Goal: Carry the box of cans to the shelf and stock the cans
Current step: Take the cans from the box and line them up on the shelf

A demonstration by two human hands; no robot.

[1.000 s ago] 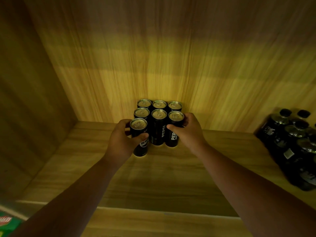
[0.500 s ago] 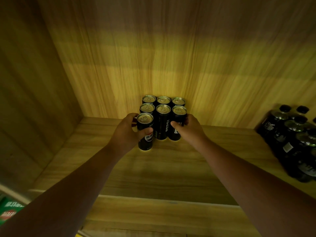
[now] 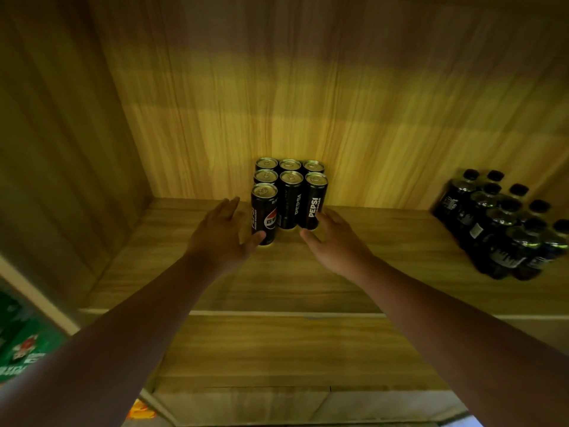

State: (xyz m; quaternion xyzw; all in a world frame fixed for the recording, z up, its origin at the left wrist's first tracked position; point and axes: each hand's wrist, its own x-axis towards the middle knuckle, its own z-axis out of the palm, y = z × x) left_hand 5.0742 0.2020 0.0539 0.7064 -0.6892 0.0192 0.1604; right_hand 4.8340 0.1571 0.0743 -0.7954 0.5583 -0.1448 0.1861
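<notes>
Several tall black Pepsi cans (image 3: 290, 198) stand upright in a tight block against the back wall of a wooden shelf (image 3: 277, 282). The front-left can (image 3: 264, 212) stands slightly forward of the rest. My left hand (image 3: 220, 234) is just left of it, fingers spread, thumb tip near its base. My right hand (image 3: 334, 238) sits below and right of the front-right can (image 3: 315, 200), fingers apart, with nothing in its grasp. No box is in view.
A shrink-wrapped pack of dark bottles (image 3: 505, 229) stands at the shelf's right end. The shelf's left wall (image 3: 61, 167) rises close by. Green packaging (image 3: 21, 343) shows at the lower left, outside the shelf. Bare shelf board lies in front of the cans.
Both hands have let go of the front cans and drawn back toward me, fingers spreading. The cans stay standing in their block.
</notes>
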